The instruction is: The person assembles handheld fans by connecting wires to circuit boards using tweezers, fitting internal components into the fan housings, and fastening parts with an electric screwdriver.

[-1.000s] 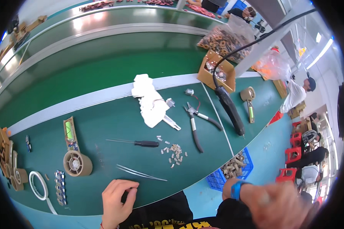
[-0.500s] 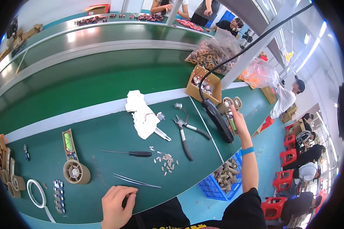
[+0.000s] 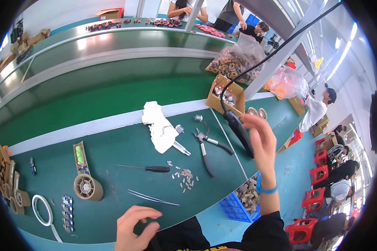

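Observation:
My left hand [image 3: 136, 228] hovers at the table's near edge, thumb and fingers apart and empty. Closest to it lie thin wires [image 3: 153, 197]. My right hand [image 3: 262, 144] is raised at the right, fingers loosely apart, with nothing seen in it. It partly covers the space beside a black electric screwdriver [image 3: 238, 133] hanging on a cable. Just beyond that hand stand round beige fan housings [image 3: 252, 112], their lower parts hidden. At the left lies another beige fan housing [image 3: 88, 187] with its handle shell open, showing a green battery cell [image 3: 79, 154].
Pliers [image 3: 204, 150], a screwdriver [image 3: 157, 169], small pale pieces [image 3: 186, 178], a white cloth [image 3: 161, 136] and a small motor [image 3: 198, 118] lie mid-table. Circuit boards [image 3: 68, 213] and a tape roll [image 3: 42, 211] lie left. A cardboard box [image 3: 213, 101] stands behind; a blue crate [image 3: 228, 207] sits below.
My right hand has drawn back toward me from the fan housings at the right, its fingers loosening. My left hand's thumb and fingers have spread apart.

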Demonstrator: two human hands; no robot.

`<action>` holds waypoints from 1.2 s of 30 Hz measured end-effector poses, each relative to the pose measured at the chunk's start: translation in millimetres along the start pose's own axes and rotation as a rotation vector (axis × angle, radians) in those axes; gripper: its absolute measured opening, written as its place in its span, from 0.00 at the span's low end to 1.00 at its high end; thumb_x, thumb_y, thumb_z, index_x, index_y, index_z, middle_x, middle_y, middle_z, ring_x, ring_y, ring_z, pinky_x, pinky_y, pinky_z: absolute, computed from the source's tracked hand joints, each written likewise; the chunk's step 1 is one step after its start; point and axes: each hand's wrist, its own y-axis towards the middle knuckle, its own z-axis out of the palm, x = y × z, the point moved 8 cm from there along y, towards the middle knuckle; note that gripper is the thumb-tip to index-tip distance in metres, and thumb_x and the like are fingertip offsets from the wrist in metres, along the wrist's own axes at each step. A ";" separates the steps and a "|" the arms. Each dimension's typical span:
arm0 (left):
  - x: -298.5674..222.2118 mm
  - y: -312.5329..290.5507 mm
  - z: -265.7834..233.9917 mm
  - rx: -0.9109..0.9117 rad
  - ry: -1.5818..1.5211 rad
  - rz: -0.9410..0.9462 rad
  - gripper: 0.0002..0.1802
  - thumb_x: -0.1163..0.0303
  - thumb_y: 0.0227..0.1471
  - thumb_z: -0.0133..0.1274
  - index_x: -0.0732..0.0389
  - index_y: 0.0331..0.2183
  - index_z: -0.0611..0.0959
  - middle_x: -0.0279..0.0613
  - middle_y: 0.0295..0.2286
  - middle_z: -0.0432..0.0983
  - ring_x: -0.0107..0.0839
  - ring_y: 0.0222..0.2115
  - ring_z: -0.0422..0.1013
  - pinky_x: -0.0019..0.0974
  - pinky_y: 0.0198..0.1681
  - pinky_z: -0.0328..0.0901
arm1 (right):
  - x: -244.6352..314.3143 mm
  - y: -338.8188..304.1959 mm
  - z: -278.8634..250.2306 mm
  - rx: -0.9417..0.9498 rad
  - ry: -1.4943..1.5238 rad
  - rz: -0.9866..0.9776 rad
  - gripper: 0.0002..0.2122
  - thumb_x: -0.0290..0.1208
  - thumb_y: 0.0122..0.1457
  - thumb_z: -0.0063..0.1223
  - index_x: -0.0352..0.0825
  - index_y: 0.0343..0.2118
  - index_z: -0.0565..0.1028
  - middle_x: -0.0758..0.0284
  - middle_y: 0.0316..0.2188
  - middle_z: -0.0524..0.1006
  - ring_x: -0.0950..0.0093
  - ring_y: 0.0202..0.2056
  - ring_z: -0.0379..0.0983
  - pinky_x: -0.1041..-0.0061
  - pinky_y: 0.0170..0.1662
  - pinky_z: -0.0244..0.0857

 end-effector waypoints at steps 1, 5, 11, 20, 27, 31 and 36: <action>-17.4 2.6 2.0 0.034 -0.121 0.095 0.19 0.61 0.58 0.54 0.68 0.43 0.78 0.50 0.41 0.76 0.37 0.40 0.72 0.39 0.45 0.65 | 43.4 -9.1 20.6 0.136 0.184 -0.158 0.22 0.43 0.68 0.40 0.26 0.51 0.71 0.55 0.49 0.75 0.67 0.47 0.73 0.66 0.55 0.64; -118.1 3.3 16.7 -0.081 -0.897 0.661 0.42 0.33 0.60 0.31 0.66 0.43 0.75 0.59 0.43 0.74 0.50 0.43 0.71 0.49 0.50 0.65 | 122.9 -44.4 -29.8 0.370 0.663 -0.230 0.35 0.64 0.63 0.32 0.31 0.49 0.73 0.55 0.45 0.76 0.63 0.47 0.72 0.55 0.51 0.61; -101.7 -67.8 -7.8 -1.076 -0.461 0.640 0.17 0.57 0.57 0.44 0.59 0.37 0.80 0.42 0.38 0.77 0.32 0.35 0.72 0.38 0.41 0.66 | 172.8 -86.3 48.4 0.308 1.298 -0.582 0.24 0.48 0.65 0.40 0.37 0.58 0.66 0.58 0.52 0.73 0.67 0.54 0.68 0.64 0.59 0.51; -146.4 -59.5 29.3 -0.592 -1.367 0.882 0.17 0.56 0.62 0.45 0.36 0.50 0.81 0.11 0.51 0.75 0.14 0.55 0.63 0.46 0.56 0.47 | 217.4 -124.2 48.1 -0.063 2.238 -1.285 0.08 0.34 0.67 0.44 0.37 0.44 0.70 0.67 0.42 0.78 0.78 0.40 0.70 0.82 0.47 0.57; -93.0 -35.4 39.5 -0.348 -1.079 0.769 0.15 0.52 0.63 0.43 0.51 0.41 0.77 0.32 0.37 0.72 0.31 0.40 0.66 0.43 0.43 0.57 | 177.1 -93.6 51.1 -0.417 1.185 -0.270 0.08 0.35 0.66 0.44 0.39 0.38 0.73 0.72 0.29 0.72 0.76 0.34 0.68 0.76 0.44 0.62; -81.5 -10.9 25.4 -0.069 -0.676 0.659 0.21 0.48 0.61 0.47 0.57 0.41 0.72 0.43 0.32 0.67 0.41 0.34 0.65 0.43 0.38 0.61 | 200.7 -49.0 77.6 0.028 1.578 -0.162 0.06 0.32 0.62 0.54 0.34 0.34 0.75 0.67 0.28 0.73 0.70 0.32 0.68 0.70 0.39 0.60; -51.4 -16.9 -18.9 -0.300 0.012 0.674 0.18 0.70 0.45 0.58 0.67 0.40 0.79 0.50 0.30 0.78 0.45 0.32 0.73 0.43 0.36 0.68 | 184.0 -42.0 120.6 0.500 1.921 -0.196 0.08 0.29 0.57 0.62 0.32 0.28 0.75 0.65 0.22 0.72 0.73 0.26 0.69 0.72 0.31 0.61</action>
